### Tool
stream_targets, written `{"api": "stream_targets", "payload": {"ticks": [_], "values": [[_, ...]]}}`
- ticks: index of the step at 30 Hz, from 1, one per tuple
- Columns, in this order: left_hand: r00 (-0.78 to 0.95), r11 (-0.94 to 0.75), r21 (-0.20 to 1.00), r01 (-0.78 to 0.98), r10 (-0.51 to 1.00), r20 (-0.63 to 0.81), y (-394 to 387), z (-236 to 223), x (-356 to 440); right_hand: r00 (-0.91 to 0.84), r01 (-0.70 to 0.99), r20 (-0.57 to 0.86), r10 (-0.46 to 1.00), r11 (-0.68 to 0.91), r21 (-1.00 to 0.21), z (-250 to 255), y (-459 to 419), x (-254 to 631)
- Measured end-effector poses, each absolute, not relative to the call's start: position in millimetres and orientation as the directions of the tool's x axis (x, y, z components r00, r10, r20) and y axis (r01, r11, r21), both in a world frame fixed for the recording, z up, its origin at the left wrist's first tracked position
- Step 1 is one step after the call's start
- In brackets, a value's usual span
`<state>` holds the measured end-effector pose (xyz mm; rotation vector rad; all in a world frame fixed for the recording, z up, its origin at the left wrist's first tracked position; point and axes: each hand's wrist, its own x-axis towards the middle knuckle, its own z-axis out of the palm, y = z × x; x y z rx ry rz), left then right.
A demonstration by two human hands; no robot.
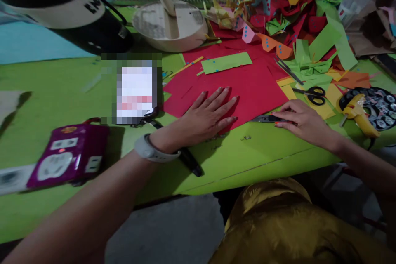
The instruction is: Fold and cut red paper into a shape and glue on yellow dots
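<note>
My left hand (213, 111) lies flat on a sheet of red paper (247, 82), fingers spread, with a pale watch on its wrist. At the sheet's near right edge, my right hand (293, 119) pinches a slim dark pointed tool (264, 119); my fingers hide its rear part, so its exact kind is unclear. A narrow green paper strip (227, 63) rests on the red sheet. Under my left wrist, a black pen-like tool (190, 161) pokes out onto the table. Black-handled scissors (316, 95) lie beyond my right hand.
A purple power-socket box (71, 152) and a lit phone (136, 90) are on the left. Behind stand a dark bottle (102, 20) and a round white base (188, 29). Cut paper pieces (278, 16) heap up at the back right, near a yellow glue gun (360, 115).
</note>
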<state>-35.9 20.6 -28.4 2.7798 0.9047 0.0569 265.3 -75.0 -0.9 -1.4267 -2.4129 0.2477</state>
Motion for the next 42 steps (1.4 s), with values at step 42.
{"api": "stream_targets", "payload": {"ticks": [42], "values": [[0.813, -0.781, 0.241, 0.576, 0.579, -0.069, 21.4, -21.2, -32.0, -0.576, 0.743, 0.191, 0.795, 0.606, -0.284, 2.2, -69.3, 221.7]]}}
